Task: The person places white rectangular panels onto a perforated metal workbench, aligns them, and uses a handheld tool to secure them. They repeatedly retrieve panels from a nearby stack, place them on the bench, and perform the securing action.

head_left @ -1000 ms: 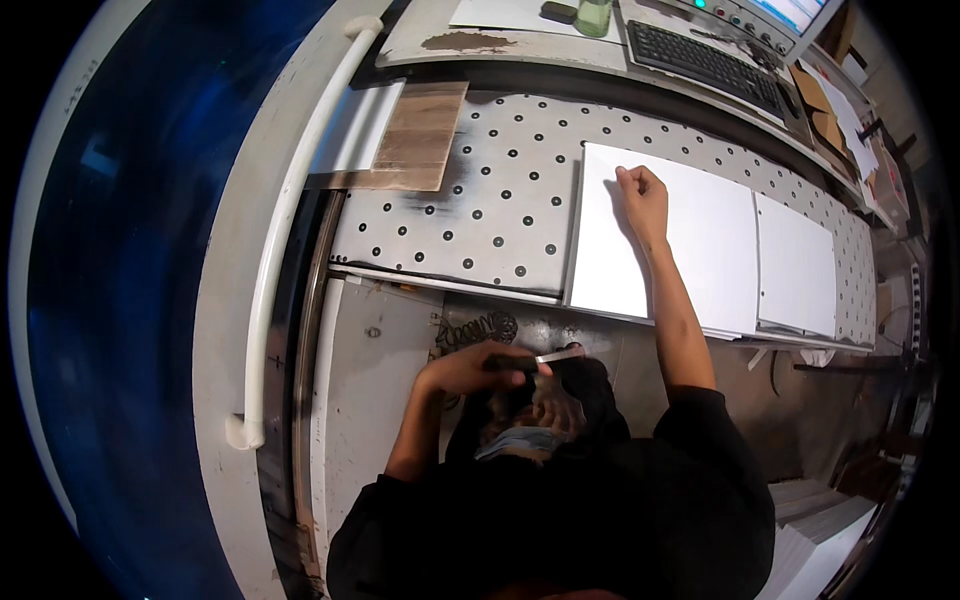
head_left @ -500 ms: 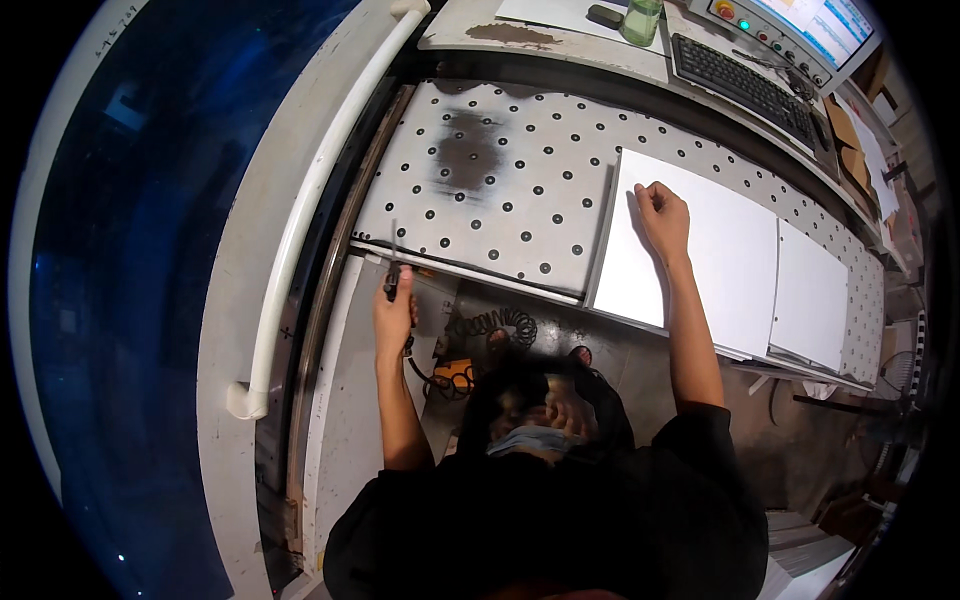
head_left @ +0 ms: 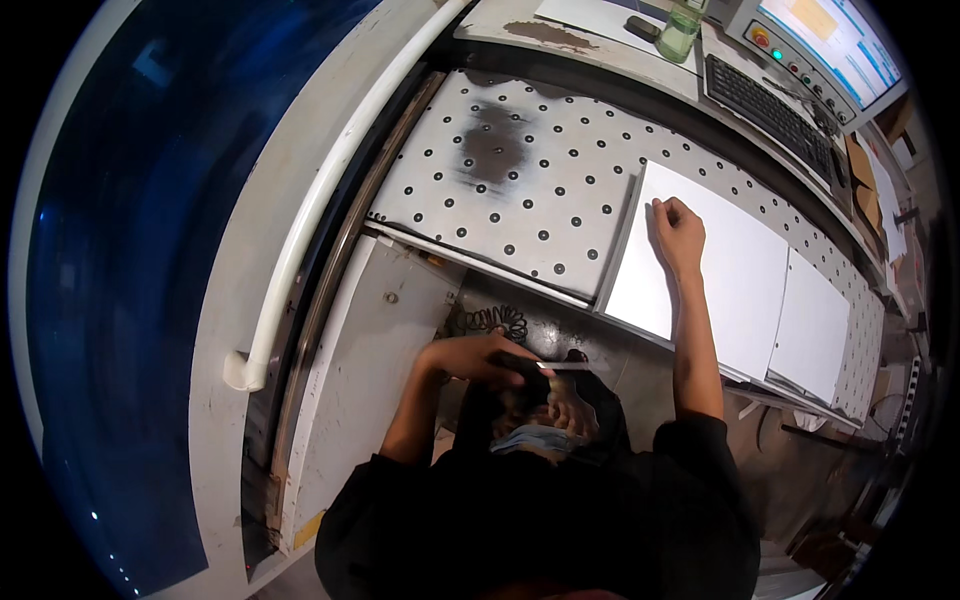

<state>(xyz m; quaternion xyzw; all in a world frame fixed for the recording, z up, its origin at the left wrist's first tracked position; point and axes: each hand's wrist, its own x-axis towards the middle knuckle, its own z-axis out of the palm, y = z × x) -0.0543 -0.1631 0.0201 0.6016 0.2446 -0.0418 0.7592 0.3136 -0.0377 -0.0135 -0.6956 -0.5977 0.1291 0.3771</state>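
Observation:
In front of my body, my left hand (head_left: 478, 358) is closed around a black air blow gun (head_left: 522, 362); its thin pale nozzle is smeared by motion and points right. Beyond the table's front edge, my right hand (head_left: 680, 237) lies as a loose fist on a stack of large white sheets (head_left: 735, 290), with nothing visible in it. A second white stack (head_left: 815, 325) sits against its right side. Both stacks lie on a pale table (head_left: 510, 225) dotted with black round fittings and worn dark in one patch.
A white tubular rail (head_left: 300, 225) curves along the left, beside a dark blue panel (head_left: 130, 280). Behind the table stand a keyboard (head_left: 765, 115), a green-tinted bottle (head_left: 682, 32) and a control panel with a screen (head_left: 835, 50). A coiled black hose (head_left: 490, 320) hangs below the front edge.
My left hand has swung from the table's front left corner toward my body with the blow gun, whose nozzle has turned from pointing away to pointing right. My right hand stays on the sheets.

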